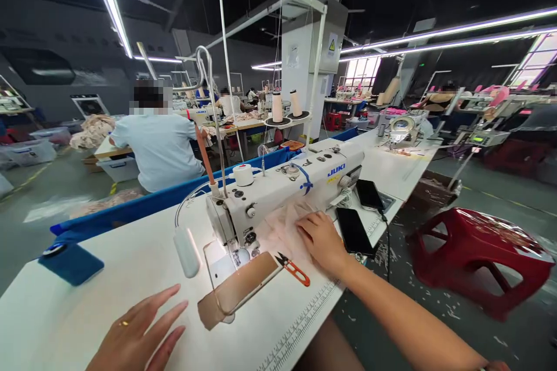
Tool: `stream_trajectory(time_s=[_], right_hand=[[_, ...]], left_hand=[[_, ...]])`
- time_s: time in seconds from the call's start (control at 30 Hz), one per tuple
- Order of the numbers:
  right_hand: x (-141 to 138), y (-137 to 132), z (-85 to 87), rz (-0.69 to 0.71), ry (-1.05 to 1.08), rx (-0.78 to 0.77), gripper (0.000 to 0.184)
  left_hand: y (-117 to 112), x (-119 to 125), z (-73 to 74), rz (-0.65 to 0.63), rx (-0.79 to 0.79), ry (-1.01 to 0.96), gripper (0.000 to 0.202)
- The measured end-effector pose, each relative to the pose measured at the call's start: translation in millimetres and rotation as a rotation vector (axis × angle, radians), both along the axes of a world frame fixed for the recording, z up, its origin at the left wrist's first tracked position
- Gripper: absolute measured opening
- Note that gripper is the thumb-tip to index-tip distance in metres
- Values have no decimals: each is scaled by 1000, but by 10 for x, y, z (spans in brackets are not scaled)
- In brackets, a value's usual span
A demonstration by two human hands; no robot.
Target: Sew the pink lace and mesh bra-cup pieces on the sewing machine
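Note:
My right hand rests palm down on a piece of sheer pale pink fabric under the arm of a white JUKI sewing machine. Its fingers are stretched out and flat on the cloth. My left hand hovers over the white table at the lower left, fingers spread, holding nothing, with a ring on one finger. Red thread snips lie just left of my right hand. A brown card piece lies in front of the needle.
Two dark phones lie right of the machine. A blue pad sits at the table's left. A red plastic stool stands on the floor to the right. A person in a light blue shirt works at the bench behind.

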State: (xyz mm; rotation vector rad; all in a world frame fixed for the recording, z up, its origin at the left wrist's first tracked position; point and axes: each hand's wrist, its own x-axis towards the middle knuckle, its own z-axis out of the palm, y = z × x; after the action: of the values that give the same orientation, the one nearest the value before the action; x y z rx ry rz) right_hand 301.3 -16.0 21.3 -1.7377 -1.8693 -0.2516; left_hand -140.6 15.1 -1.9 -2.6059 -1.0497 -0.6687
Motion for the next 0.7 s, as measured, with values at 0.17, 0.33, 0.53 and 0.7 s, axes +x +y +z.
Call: stream_trajectory(time_s=[0.17, 0.33, 0.53, 0.7], right_hand=[[46, 133, 39, 43, -16, 11, 24], [17, 224, 46, 139, -130, -55, 19], [-384, -133, 34, 438, -74, 93, 20], [-827, -524, 2, 1009, 88, 117, 29]], left_hand=[[-271, 592, 214, -107, -75, -54, 34], [-357, 898, 275, -208, -216, -63, 24], [-448, 1166, 387, -91, -932, -423, 30], [-475, 1362, 357, 84, -1450, -931, 64]])
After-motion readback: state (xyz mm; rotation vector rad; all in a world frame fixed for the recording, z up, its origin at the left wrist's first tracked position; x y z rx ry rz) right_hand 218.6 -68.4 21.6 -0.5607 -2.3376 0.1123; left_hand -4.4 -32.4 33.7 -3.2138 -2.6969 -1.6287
